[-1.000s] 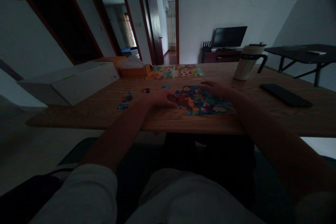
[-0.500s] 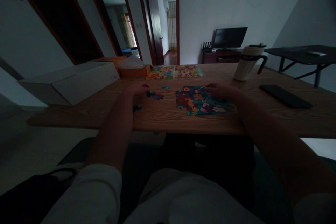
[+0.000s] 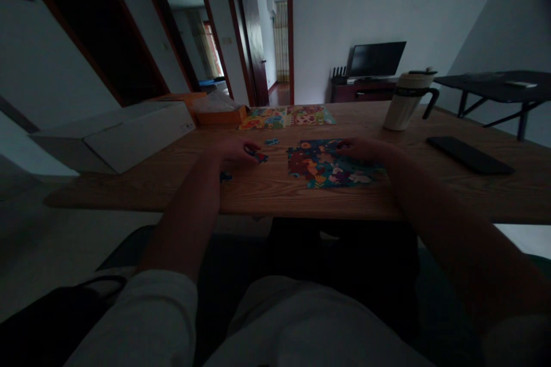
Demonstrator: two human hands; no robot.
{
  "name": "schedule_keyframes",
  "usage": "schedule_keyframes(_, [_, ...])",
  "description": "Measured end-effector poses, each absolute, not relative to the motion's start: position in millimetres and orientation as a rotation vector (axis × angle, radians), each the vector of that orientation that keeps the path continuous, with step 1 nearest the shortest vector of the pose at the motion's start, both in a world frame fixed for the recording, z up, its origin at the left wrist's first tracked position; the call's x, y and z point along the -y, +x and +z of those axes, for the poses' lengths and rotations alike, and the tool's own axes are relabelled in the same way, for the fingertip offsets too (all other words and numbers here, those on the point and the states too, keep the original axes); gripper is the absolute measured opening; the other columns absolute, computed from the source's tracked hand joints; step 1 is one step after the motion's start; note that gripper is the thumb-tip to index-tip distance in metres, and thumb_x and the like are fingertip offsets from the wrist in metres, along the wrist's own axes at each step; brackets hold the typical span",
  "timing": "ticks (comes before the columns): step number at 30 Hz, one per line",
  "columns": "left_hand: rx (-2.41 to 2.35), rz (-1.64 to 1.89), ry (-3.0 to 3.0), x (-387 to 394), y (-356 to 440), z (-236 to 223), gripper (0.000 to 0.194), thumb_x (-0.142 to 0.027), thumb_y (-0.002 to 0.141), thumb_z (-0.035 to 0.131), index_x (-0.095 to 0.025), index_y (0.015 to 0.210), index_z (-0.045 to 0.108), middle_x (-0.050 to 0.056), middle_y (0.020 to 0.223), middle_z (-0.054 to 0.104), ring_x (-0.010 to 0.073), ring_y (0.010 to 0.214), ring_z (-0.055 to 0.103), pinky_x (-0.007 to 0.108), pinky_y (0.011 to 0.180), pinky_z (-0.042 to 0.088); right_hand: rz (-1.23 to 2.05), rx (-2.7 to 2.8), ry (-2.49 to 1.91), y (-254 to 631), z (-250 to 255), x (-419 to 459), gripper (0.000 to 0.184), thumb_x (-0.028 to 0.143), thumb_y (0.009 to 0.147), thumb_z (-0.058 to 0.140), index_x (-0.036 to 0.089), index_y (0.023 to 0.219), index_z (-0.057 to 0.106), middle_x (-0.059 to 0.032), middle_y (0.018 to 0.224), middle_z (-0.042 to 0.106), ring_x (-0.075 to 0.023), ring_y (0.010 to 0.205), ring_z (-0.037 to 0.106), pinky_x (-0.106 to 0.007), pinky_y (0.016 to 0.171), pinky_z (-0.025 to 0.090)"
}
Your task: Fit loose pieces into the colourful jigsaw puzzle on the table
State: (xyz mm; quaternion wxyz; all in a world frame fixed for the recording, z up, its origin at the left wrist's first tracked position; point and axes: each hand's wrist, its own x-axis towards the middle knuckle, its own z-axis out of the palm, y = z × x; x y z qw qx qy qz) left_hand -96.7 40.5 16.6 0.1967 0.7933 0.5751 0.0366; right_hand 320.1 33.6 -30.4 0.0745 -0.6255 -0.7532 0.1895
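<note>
Jigsaw (image 3: 331,171) on a wooden table (image 3: 269,199)
Left hand (image 3: 232,151), at the jigsaw's nine o'clock, curls by a loose piece (image 3: 261,157); right hand (image 3: 364,149) covers its two o'clock; whether either grips, I cannot tell.

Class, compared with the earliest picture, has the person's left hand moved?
Yes. Judged against the stationary white box, the left hand has moved left, nearer the box and away from the joined puzzle.

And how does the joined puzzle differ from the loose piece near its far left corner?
The joined puzzle is large and multicoloured; the loose piece is small and mostly blue. The right hand partly covers the puzzle; the piece is uncovered. Both lie on the table.
</note>
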Motion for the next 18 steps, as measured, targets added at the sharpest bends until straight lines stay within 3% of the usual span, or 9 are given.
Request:
schedule_keyframes(8, [-1.479, 0.032, 2.255, -39.1, -75.9, 8.0, 0.073, -0.042, 0.067, 0.081, -0.023, 0.135, 0.063, 0.007, 0.123, 0.073, 0.0241, 0.106, 0.066, 0.030, 0.085, 0.049, 0.578, 2.240, -1.914, 321.9, -34.8, -37.4, 0.050, 0.058, 0.097, 0.058, 0.026, 0.135, 0.065, -0.0111, 0.114, 0.074, -0.0251, 0.089, 0.070, -0.035, 0.077, 0.056])
schedule_keyframes(12, [-1.494, 0.063, 2.266, -37.1, -71.1, 5.2, 0.064, -0.046, 0.066, 0.083, -0.024, 0.125, 0.070, 0.006, 0.106, 0.076, 0.0233, 0.093, 0.068, 0.029, 0.076, 0.048, 0.574, 2.255, -1.891, 320.3, -32.0, -35.2, 0.049, 0.058, 0.096, 0.060, 0.027, 0.132, 0.067, -0.0111, 0.111, 0.074, -0.0254, 0.088, 0.069, -0.036, 0.078, 0.056])
schedule_keyframes(18, [-1.423, 0.122, 2.319, -33.5, -60.2, 2.6, 0.036, -0.048, 0.067, 0.084, -0.025, 0.094, 0.079, 0.002, 0.089, 0.077, 0.0205, 0.082, 0.067, 0.028, 0.070, 0.045, 0.545, 2.214, -1.916, 317.2, -29.0, -28.8, 0.049, 0.061, 0.093, 0.063, 0.028, 0.129, 0.071, -0.0094, 0.096, 0.075, -0.0248, 0.078, 0.069, -0.036, 0.071, 0.056])
